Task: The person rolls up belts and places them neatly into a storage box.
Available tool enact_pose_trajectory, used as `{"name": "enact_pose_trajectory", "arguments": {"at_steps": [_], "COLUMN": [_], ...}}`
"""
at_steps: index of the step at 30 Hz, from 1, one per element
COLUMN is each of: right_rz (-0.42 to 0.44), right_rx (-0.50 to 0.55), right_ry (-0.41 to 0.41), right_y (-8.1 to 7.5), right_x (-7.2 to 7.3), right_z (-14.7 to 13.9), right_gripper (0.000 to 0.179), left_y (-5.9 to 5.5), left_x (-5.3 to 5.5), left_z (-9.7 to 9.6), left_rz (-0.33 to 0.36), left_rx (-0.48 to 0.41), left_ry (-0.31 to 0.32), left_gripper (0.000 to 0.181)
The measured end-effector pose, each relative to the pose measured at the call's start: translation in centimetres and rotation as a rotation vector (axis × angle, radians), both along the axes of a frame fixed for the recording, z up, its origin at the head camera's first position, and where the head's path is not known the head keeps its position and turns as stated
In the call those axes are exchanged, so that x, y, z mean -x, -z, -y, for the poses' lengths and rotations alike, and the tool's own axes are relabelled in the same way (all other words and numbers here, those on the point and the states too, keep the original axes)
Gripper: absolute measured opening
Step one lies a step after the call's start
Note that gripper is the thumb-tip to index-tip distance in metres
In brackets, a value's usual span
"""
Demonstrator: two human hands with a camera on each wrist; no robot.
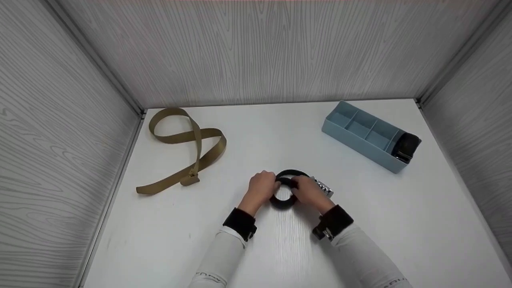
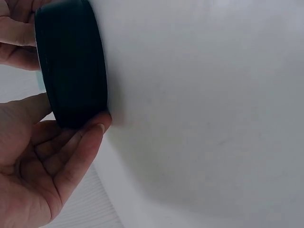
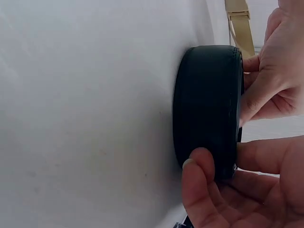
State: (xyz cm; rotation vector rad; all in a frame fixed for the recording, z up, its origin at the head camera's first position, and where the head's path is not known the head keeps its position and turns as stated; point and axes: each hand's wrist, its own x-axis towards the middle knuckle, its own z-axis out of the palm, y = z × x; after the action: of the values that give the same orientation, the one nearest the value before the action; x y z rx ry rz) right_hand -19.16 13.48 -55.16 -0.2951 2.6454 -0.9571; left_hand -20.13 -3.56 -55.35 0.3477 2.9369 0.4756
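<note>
A black belt (image 1: 283, 205), coiled into a ring, stands on its edge on the white table in front of me. My left hand (image 1: 262, 186) pinches the coil's left side, thumb inside and fingers outside, as the left wrist view shows. On the coil's other side, my right hand (image 1: 310, 190) pinches the band the same way; fingertips (image 3: 202, 164) press its outer face in the right wrist view. A silver metal buckle (image 1: 326, 189) shows beyond the right hand, at the loose outer end. Its join to the belt is partly hidden by that hand.
To the left, a tan webbing belt (image 1: 216, 150) lies in loose loops with its buckle (image 1: 190, 179) near the front. A blue-grey divided box (image 1: 360, 146) sits at the back right, with a rolled black belt (image 1: 407, 145) in its right end compartment. Grey wood-grain panels enclose the table.
</note>
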Motion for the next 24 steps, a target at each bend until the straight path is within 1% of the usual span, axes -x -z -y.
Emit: {"name": "enact_pose_trajectory", "arguments": {"at_steps": [3,6,9,13,18,21,24], "right_rz": [-0.019,-0.026,-0.031,-0.027,-0.026,-0.045,-0.052], "right_rx": [0.006,-0.004,-0.007,-0.005,-0.013,-0.016,-0.025], "right_ry": [0.014,0.041,0.050,0.035,-0.015,-0.016,0.029], "right_y": [0.1,0.1,0.0,-0.1,-0.3,-0.3,-0.4], "right_x": [-0.2,-0.6,-1.0,-0.9,-0.5,-0.7,-1.1], "right_z": [-0.1,-0.1,0.0,0.2,0.4,0.5,0.6], "right_gripper": [0.008,0.014,0.021,0.028,0.037,0.035,0.027], "left_y": [0.1,0.1,0.1,0.1,0.1,0.1,0.1], "left_x": [0.0,-0.1,-0.2,-0.3,-0.3,-0.2,-0.2], "left_z": [0.0,-0.2,-0.2,-0.2,-0.1,-0.2,-0.3], "left_rz": [0.000,-0.010,-0.024,-0.023,-0.023,-0.033,-0.042], "left_rx": [0.017,0.013,0.005,0.003,0.016,0.043,0.056], "left_ry": [-0.008,-0.023,-0.026,-0.018,-0.019,-0.017,-0.014], "left_gripper": [0.023,0.023,0.020,0.015,0.020,0.021,0.018]}}
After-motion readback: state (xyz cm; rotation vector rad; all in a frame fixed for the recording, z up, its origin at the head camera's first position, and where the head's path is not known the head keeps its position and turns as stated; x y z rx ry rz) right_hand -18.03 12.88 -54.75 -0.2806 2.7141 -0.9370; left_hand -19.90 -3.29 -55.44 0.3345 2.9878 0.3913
